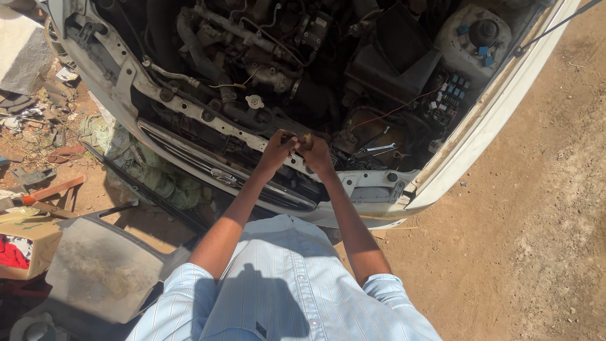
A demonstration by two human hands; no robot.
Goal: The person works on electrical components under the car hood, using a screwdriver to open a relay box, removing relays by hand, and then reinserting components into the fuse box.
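Hands meet over the front edge of an open engine bay. Left hand (276, 150) and right hand (315, 153) are closed, knuckles almost touching, both pinching a small tan object (306, 139) held between them. What the object is, cannot tell; too small. It sits at the top of the grip, just above the white front crossmember (189, 104) of the car.

Containers: up and right of the grip, a whitish coolant reservoir (473, 38) with a dark cap; contents not visible. Just below it, an open fuse box (449, 95) holding rows of blue and dark fuses and relays. A red wire (394, 110) runs from that box toward the grip. Right of the grip, near, two metal wrenches (377, 149) lie in the bay. Up and left of the grip, a small white round cap (254, 101) sits on the engine.

Far down and left of the grip, a cardboard box (28, 243) on the ground holds red cloth (11, 254). Next to it lies a grey, dusty flat panel (104, 268). Left of the grip, under the bumper, a crumpled greenish cloth (151, 177). Right of everything is bare reddish dirt ground (536, 208).

Person wears a light blue striped short-sleeve shirt (284, 284), forearms stretched forward to the grip.
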